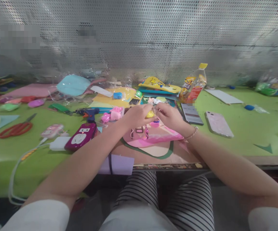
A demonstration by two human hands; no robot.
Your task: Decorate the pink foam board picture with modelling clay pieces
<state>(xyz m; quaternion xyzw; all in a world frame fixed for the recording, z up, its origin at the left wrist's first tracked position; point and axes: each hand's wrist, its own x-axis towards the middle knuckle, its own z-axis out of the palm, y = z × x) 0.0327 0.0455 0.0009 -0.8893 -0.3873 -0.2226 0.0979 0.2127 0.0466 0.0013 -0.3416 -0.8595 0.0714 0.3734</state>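
My left hand point(139, 114) is closed around a small packet of yellow clay point(150, 114) in what looks like clear wrapping. My right hand point(169, 116), with a beaded bracelet at the wrist, pinches at the packet's right side. Beneath both hands lies a pink foam sheet point(139, 141) with dark outlined shapes, on a cream and green cutout point(158, 151). A small pink and blue piece point(155, 123) sits just under my fingers. Left of my left hand are pink clay lumps point(116, 113). The fingertips partly hide the packet.
A hot glue gun point(88, 113), purple power bank point(81, 136), white charger point(59, 143) with cable, and red scissors point(16, 129) lie left. A drink bottle point(193, 84), dark phone point(192, 114) and pink-cased phone point(218, 124) are right. Yellow foam pieces point(158, 85) lie behind.
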